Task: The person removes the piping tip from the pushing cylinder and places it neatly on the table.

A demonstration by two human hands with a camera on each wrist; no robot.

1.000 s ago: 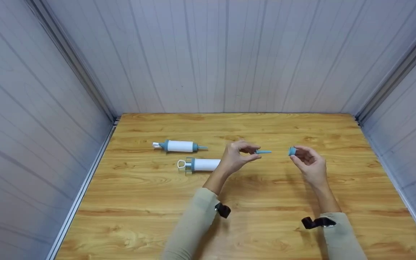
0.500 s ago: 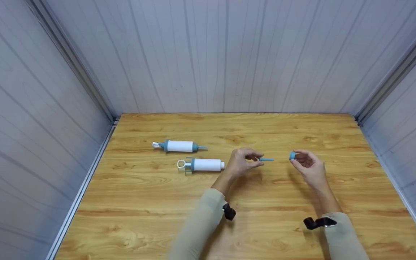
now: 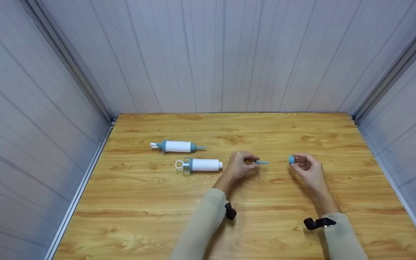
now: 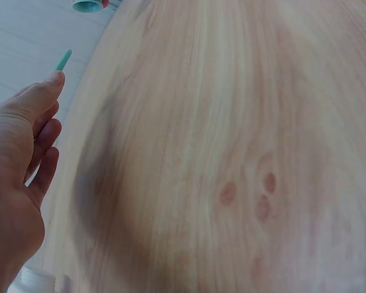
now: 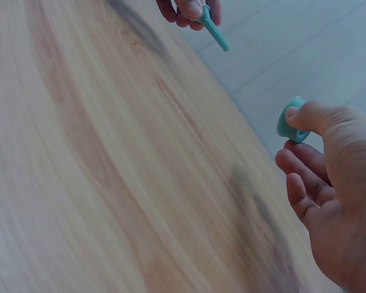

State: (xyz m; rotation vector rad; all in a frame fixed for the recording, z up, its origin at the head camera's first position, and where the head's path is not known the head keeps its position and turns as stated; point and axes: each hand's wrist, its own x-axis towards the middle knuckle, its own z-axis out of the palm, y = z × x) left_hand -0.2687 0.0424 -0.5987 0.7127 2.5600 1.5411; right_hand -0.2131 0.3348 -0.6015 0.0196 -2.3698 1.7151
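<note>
My left hand [image 3: 239, 167] pinches a slim teal nozzle [image 3: 263, 162] at its wide end, and its thin tip points right. In the right wrist view the nozzle [image 5: 216, 30] shows a flared base at the thumb. My right hand [image 3: 310, 171] holds a short teal ring-shaped cap [image 3: 291, 160] between thumb and fingertips; the cap [image 5: 291, 121] is hollow. A gap separates nozzle and cap, both held above the table. Left of my left hand lies a white syringe-like tube [image 3: 206, 165] with a teal collar, a white loop handle and a bare white neck facing right.
Behind that tube lies a second white syringe-like tube [image 3: 178, 146], with a teal nozzle fitted on its right end. The wood-grain table [image 3: 150, 216] is bounded by pale panel walls [image 3: 208, 57] at the back and both sides.
Both hands have come toward the front of the table, the left more than the right, still holding nozzle and cap. The nearer tube's neck, earlier covered by the left hand, now shows.
</note>
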